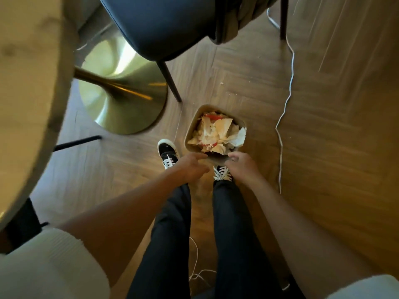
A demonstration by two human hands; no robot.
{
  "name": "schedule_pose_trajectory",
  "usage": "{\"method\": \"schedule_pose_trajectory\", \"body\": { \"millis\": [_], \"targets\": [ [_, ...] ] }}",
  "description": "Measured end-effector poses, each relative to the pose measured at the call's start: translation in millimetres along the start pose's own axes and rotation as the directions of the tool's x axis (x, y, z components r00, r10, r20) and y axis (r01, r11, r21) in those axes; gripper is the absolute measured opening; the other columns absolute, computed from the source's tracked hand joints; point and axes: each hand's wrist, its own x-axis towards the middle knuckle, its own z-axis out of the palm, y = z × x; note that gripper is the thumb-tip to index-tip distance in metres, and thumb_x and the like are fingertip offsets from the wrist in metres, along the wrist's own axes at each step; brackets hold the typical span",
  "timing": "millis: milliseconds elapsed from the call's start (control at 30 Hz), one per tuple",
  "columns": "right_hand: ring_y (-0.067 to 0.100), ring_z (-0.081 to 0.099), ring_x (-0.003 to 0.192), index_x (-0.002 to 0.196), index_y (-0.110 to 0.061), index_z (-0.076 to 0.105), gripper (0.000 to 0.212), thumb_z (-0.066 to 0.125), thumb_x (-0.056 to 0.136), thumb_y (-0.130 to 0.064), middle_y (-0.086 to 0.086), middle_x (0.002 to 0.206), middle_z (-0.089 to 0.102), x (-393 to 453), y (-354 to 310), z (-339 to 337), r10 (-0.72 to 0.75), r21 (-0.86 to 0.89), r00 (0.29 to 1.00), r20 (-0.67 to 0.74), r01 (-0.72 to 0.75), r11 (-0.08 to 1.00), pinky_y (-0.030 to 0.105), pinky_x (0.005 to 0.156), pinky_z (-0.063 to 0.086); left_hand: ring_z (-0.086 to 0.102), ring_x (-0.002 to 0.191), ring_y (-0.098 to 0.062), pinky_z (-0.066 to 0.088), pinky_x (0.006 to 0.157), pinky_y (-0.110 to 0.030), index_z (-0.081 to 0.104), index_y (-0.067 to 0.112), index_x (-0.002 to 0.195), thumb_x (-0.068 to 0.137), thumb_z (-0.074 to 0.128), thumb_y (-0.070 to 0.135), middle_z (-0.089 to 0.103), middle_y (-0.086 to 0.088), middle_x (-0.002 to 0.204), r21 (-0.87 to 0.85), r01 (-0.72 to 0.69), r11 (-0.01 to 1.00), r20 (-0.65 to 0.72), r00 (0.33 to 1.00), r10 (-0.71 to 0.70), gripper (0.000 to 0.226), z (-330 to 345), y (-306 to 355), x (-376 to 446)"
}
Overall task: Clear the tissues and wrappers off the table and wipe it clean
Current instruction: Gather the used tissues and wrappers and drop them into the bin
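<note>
1. We look straight down at a wooden floor (323, 126), where a small tan bin (190, 130) stands just ahead of our feet.
2. The bin is heaped to the rim with crumpled white tissues (218, 134), and red wrappers (212, 116) show between them at the far side and near the front edge. One tissue hangs over the bin's right rim.
3. Our left hand (190, 167) reaches down to the near edge of the bin, its fingers loosely extended and apart, holding nothing that we can see.
4. Our right hand (241, 167) is at the same near edge, just right of the left one, with its fingers curled downward; we cannot tell whether they grip the rim or merely hover by it.
5. Black sneakers (167, 152) with white laces stand just behind the bin, one on each side of the hands.
6. The pale round desk (28, 93) fills the left edge of the view, its brass pedestal base (123, 93) resting on the floor beneath.
7. A dark blue chair (164, 24) stands beyond the bin, with an olive cloth (235, 20) draped over it.
8. A thin white cable (285, 108) snakes along the floor to the right of the bin.
</note>
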Motion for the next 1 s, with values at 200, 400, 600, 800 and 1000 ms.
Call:
{"method": "schedule_pose_trajectory", "body": {
  "millis": [200,400,600,800,1000],
  "targets": [
    [0.018,0.054,0.116,0.137,-0.015,0.051,0.044,0.052,0.093,-0.018,0.005,0.137,0.055,-71.9,-47.1,-22.4,-0.094,0.037,0.996,0.000,0.094,0.995,0.027,0.090,0.042,0.061,0.100,-0.012,0.051,0.091,-0.030,0.059,0.024,0.123,0.091,0.060,0.022,0.063,-0.001,0.114,-0.214,-0.053,0.975,-0.121,0.992,0.027,0.032,-27.1,1.5,-91.7],
    [0.011,0.055,0.101,0.131,-0.015,0.054,0.037,0.055,0.095,-0.019,0.001,0.120,0.061,-161.3,-92.7,-34.5,-0.193,0.038,0.981,-0.021,0.194,0.980,0.029,0.091,0.046,0.061,0.090,-0.010,0.049,0.081,-0.025,0.061,0.028,0.113,0.093,0.059,0.023,0.064,0.001,0.106,-0.284,-0.136,0.949,-0.249,0.966,0.064,0.021,-45.0,-11.1,-185.8],
    [0.018,0.060,0.103,0.123,-0.027,0.059,0.029,0.053,0.095,-0.022,0.003,0.120,0.061,-232.8,-128.6,-33.1,-0.283,0.033,0.959,-0.029,0.284,0.958,0.035,0.084,0.055,0.062,0.091,-0.012,0.051,0.083,-0.029,0.063,0.027,0.110,0.093,0.060,0.022,0.065,0.003,0.103,-0.369,-0.289,0.883,-0.395,0.909,0.132,0.018,-58.3,-28.8,-258.5],
    [0.019,0.060,0.106,0.113,-0.029,0.062,0.021,0.057,0.093,-0.026,0.002,0.115,0.064,-276.9,-165.4,-3.1,-0.389,-0.014,0.918,-0.072,0.389,0.921,0.044,0.095,0.051,0.064,0.097,-0.025,0.051,0.086,-0.035,0.066,0.022,0.109,0.093,0.059,0.016,0.066,-0.008,0.103,-0.480,-0.441,0.758,-0.529,0.835,0.151,0.019,-86.0,-69.0,-308.2],
    [0.021,0.064,0.089,0.114,-0.020,0.064,0.026,0.055,0.090,-0.014,0.007,0.095,0.066,-304.3,-217.4,46.0,-0.438,0.007,0.888,-0.143,0.443,0.896,0.042,0.088,0.055,0.065,0.091,-0.018,0.053,0.077,-0.029,0.068,0.025,0.102,0.091,0.061,0.017,0.069,-0.012,0.102,-0.500,-0.559,0.661,-0.584,0.782,0.219,0.015,-121.7,-118.4,-342.7]
  ]
}}
